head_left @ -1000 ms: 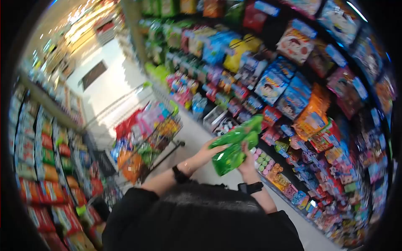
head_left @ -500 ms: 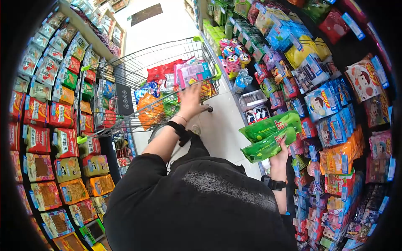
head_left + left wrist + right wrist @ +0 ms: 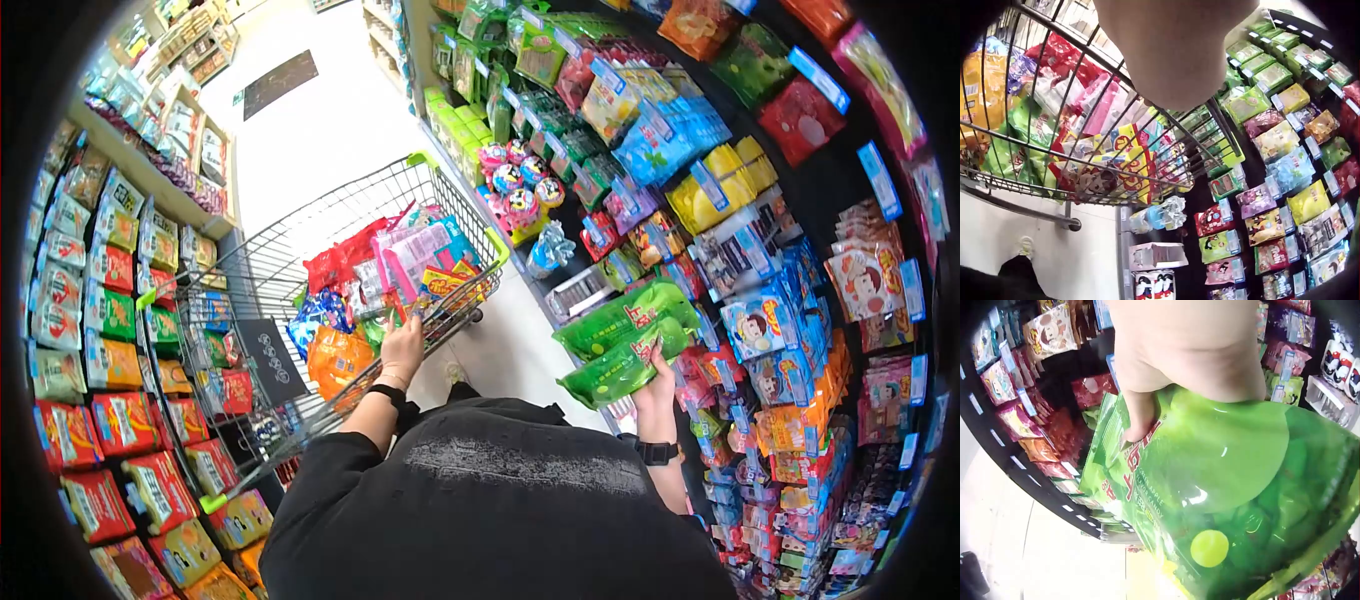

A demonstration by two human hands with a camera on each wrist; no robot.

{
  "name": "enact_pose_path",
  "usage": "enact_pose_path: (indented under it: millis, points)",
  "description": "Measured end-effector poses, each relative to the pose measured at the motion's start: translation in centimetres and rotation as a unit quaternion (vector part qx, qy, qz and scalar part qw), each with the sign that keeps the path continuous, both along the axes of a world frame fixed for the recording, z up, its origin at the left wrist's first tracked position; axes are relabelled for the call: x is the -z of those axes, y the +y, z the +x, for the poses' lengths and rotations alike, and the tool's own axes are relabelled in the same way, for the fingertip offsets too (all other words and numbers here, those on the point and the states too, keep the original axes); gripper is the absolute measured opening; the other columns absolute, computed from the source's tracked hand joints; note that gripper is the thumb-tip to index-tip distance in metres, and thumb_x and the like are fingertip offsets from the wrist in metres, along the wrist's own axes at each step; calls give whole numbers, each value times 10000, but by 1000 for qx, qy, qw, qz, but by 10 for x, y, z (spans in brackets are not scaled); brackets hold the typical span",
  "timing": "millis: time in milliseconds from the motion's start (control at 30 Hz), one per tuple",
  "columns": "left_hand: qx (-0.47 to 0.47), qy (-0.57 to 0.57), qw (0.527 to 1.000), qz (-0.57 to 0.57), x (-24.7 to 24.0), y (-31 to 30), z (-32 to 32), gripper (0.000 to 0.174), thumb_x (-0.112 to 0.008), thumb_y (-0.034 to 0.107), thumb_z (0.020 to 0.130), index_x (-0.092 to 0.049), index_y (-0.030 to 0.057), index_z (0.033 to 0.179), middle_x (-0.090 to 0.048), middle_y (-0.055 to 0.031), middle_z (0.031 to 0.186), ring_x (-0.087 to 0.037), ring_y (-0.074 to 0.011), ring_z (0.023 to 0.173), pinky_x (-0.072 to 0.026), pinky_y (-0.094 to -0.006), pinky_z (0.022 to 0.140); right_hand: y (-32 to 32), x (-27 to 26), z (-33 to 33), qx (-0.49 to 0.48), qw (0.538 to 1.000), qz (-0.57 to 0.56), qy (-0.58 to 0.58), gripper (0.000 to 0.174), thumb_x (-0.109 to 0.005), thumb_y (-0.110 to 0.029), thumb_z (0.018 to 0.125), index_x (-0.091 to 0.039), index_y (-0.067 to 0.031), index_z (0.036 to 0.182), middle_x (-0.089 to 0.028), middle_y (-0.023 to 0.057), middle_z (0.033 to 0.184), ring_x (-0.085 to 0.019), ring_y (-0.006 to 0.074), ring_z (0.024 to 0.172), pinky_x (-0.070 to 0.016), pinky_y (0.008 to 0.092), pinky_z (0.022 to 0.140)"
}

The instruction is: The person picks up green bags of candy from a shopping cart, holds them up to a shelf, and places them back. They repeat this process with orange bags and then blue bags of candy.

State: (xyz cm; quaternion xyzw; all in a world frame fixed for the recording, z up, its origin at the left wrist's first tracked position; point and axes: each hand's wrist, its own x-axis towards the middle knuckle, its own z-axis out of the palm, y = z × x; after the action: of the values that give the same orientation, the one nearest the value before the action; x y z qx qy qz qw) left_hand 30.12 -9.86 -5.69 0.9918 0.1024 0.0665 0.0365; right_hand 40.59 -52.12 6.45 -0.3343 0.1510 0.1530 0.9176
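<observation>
My right hand [image 3: 655, 385] grips two green bags of candy [image 3: 620, 365] side by side, held up before the right-hand shelves. In the right wrist view, a thumb presses on the printed front of the nearer candy bag [image 3: 1229, 469], which reads "apple"; the other fingers are hidden behind it. My left hand [image 3: 402, 350] holds the near top rail of a wire shopping cart [image 3: 330, 175], fingers curled at the rail. The left wrist view shows the back of that hand [image 3: 1179, 56] over the rail, its fingertips hidden.
Inside the cart lie several snack bags, among them an orange bag [image 3: 338, 360] and a red bag [image 3: 345, 258]. Stocked shelves stand close on both sides: red snack packs [image 3: 125, 420] left, hanging candy bags [image 3: 670, 150] right. Pale floor [image 3: 300, 135] runs ahead beyond the cart.
My left hand left the green bags, reached open toward the cart, then came down onto its rail. The right hand kept both bags. The view turned, and the cart shows larger than at first.
</observation>
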Motion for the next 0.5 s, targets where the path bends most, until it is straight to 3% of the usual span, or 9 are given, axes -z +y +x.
enact_pose_path:
  millis: [200,233,267,300,333,367,433,467,500]
  points:
    - [-18,-71,997,-29,4,54,105,334,-468,128,829,-488,-22,1127,-611,-126,797,-604,-277,797,-329,-467,986,75,-21,49,9,998,18,-68,437,-596,-156,835,-458,-45,1235,-540,94,1192,-521,262,1075,-393,419,953]
    - [-27,-12,999,-29,0,64,126,530,-448,86,769,-373,-59,1273,-605,-168,974,-576,-260,951,-205,-545,1035,81,-26,52,15,997,14,-75,441,-592,-160,839,-453,-46,1241,-536,95,1197,-518,264,1078,-391,419,954]
    - [-18,10,998,-67,-7,76,143,590,-460,148,810,-277,-36,1340,-490,-181,1231,-482,-275,1144,-130,-628,1018,85,-30,54,9,997,21,-73,444,-586,-156,842,-446,-45,1248,-531,98,1203,-514,264,1084,-387,422,959]
    - [-31,49,992,-113,-24,84,159,680,-481,256,843,-165,12,1394,-347,-149,1384,-368,-320,1251,-119,-678,985,87,-32,57,10,997,21,-68,444,-586,-156,842,-446,-45,1248,-531,98,1203,-514,264,1084,-387,422,959]
    - [-46,106,984,-136,-36,99,178,778,-501,362,845,-77,47,1416,-236,-118,1451,-311,-369,1279,-187,-613,1015,87,-33,59,10,999,19,-50,436,-583,-151,842,-450,-44,1243,-535,98,1197,-516,263,1080,-386,422,961]
    - [-54,30,957,-282,-9,126,191,779,-554,368,811,-152,69,1407,-389,-183,1350,-427,-375,1190,-350,-512,963,86,-33,63,12,999,16,-34,427,-580,-145,842,-454,-43,1238,-539,98,1191,-519,262,1075,-385,422,962]
    - [-38,135,969,-205,8,170,202,657,-562,334,811,-289,103,1363,-570,-225,1108,-554,-378,1015,-448,-445,843,76,-23,67,37,999,-3,-31,435,-601,-130,822,-464,-42,1226,-543,97,1184,-524,265,1066,-386,425,962]
    - [-122,108,957,-240,-15,172,194,499,-544,293,823,-417,120,1273,-633,-214,881,-611,-377,822,-466,-467,735,72,-21,68,40,998,-25,-46,411,-578,-138,835,-470,-46,1221,-546,97,1178,-522,267,1069,-393,434,956]
    - [-21,5,993,-119,17,191,181,387,-504,261,846,-480,107,1200,-633,-203,878,-616,-365,793,-471,-468,696,68,-23,69,51,995,-47,-66,389,-555,-146,848,-477,-49,1216,-548,96,1173,-521,270,1072,-399,442,950]
